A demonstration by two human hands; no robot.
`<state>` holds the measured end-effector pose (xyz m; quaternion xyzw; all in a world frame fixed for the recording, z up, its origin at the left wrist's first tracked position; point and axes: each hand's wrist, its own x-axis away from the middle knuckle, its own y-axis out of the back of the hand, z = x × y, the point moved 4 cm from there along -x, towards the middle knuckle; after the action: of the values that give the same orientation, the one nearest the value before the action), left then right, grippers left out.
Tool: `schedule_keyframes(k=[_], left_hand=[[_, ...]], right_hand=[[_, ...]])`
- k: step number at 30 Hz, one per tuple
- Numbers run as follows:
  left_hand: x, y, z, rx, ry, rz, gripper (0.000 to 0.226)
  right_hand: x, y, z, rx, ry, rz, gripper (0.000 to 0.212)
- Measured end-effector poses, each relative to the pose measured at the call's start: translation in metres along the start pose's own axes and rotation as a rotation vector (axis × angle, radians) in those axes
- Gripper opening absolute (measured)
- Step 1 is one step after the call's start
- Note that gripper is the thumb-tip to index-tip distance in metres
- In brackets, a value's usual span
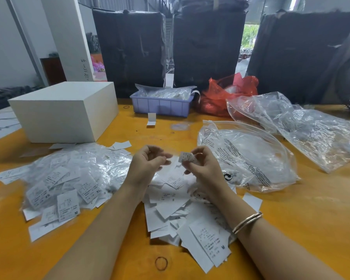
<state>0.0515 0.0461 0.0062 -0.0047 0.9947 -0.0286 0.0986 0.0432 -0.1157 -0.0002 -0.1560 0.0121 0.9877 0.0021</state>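
My right hand [202, 166] pinches a small folded white label [186, 157] above the table. My left hand [150, 162] hovers just left of it with fingers curled; I cannot tell whether it holds anything. Below both hands lies a loose heap of white printed size labels [182, 215]. A second heap of labels in small clear bags [69, 178] spreads to the left. A gold bangle sits on my right wrist [247, 222].
On the orange table [301, 219] stand a white box [65, 112] at back left and a purple tray [162, 106] behind centre. A red bag [226, 93] and clear plastic bags [251, 156] fill the right. A rubber band [161, 263] lies near the front edge.
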Motion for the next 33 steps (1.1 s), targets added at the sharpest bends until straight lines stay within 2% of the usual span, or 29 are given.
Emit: schedule_keyframes(k=[4, 10, 13, 21, 27, 33], left_hand=[[0.0023, -0.0046, 0.0004, -0.106, -0.023, 0.062, 0.03], [0.0042, -0.0087, -0.0017, -0.163, -0.098, 0.08, 0.01], [0.0046, -0.0085, -0.0032, -0.165, -0.134, 0.071, 0.012], [0.0062, -0.0083, -0.0062, -0.265, -0.238, 0.11, 0.017], [0.0042, -0.005, -0.0066, -0.286, -0.27, 0.084, 0.02], [0.0045, -0.0058, -0.0058, -0.296, -0.283, 0.128, 0.018]], right_hand=[[0.0004, -0.0004, 0.0012, -0.069, 0.001, -0.015, 0.028], [0.0016, 0.0032, 0.0032, -0.105, -0.016, -0.033, 0.012], [0.0024, 0.0027, 0.0049, -0.107, 0.02, 0.002, 0.006], [0.0032, -0.0003, 0.0014, -0.022, 0.033, 0.091, 0.016], [0.0037, 0.0023, -0.0002, -0.012, 0.029, 0.119, 0.012], [0.0049, 0.0012, -0.0018, 0.034, -0.005, 0.141, 0.012]])
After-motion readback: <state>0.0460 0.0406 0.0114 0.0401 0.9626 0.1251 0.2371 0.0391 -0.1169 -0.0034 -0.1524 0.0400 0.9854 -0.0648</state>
